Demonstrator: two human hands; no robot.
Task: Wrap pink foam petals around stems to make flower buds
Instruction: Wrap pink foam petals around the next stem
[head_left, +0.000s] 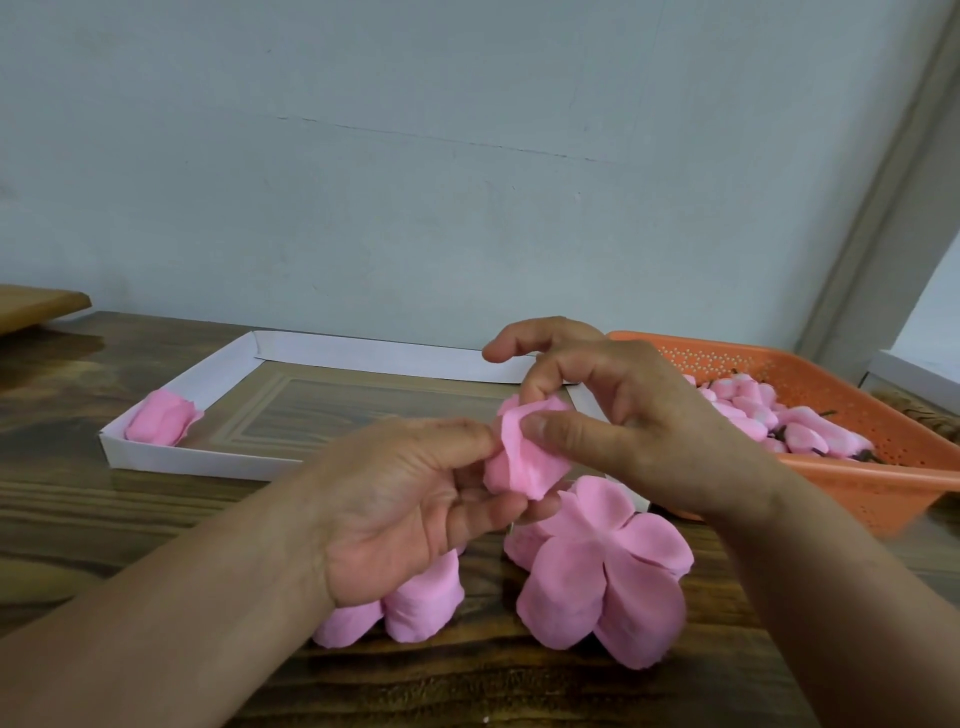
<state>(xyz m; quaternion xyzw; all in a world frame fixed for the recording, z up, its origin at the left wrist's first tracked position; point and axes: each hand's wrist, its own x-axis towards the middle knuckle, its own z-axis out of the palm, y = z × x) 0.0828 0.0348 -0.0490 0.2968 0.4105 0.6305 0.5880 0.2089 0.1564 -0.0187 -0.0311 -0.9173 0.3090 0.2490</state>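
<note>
A pink foam bud (527, 457) is held above the wooden table between both hands. My left hand (410, 493) grips it from the left and below, fingers curled under it. My right hand (623, 421) pinches a petal at its top with thumb and fingers. The stem inside is hidden. Flat pink foam petal pieces (602, 566) lie stacked on the table just under the hands. More pink petal rolls (415, 597) sit under my left wrist.
A shallow white cardboard tray (218, 457) at the back left holds one wrapped pink bud (158, 423). An orange perforated plastic basket (883, 415) at the right holds several pink-and-white buds with dark stems. A pale wall rises right behind the table.
</note>
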